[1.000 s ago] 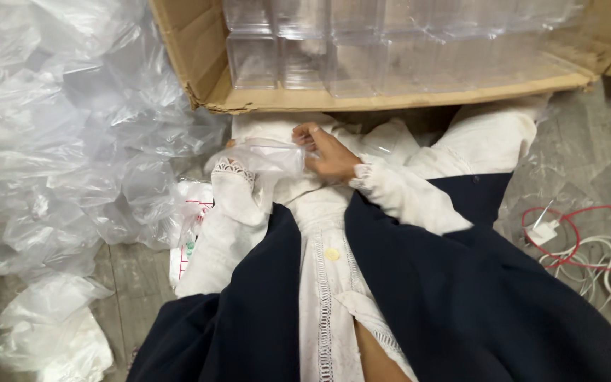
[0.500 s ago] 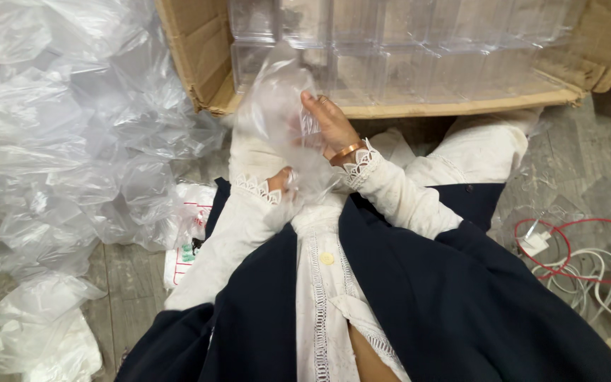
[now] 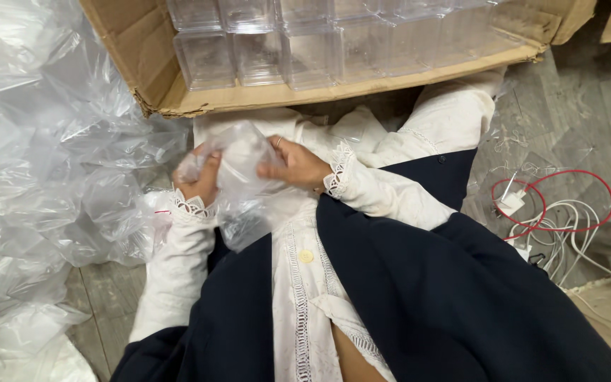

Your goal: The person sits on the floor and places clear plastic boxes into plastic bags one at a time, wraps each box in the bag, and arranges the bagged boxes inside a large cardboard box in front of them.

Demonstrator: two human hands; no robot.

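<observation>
A crumpled clear plastic bag [image 3: 243, 180] sits over my lap, gripped from both sides. My left hand [image 3: 201, 178] clutches its left edge with curled fingers. My right hand [image 3: 298, 165] presses on its right side, fingers closed on the film; a ring shows on one finger. Something clear seems to be inside the bag, but I cannot make out what. Both wrists wear white lace cuffs, and a dark blue garment covers my legs.
An open cardboard box [image 3: 157, 78] packed with several clear plastic containers [image 3: 263, 53] lies just beyond my hands. A heap of empty clear bags [image 3: 44, 155] fills the left. Red and white cables [image 3: 560, 212] lie on the grey floor at the right.
The bag was raised toward the box half a second ago; now both hands have brought it down to my lap and grip it more tightly.
</observation>
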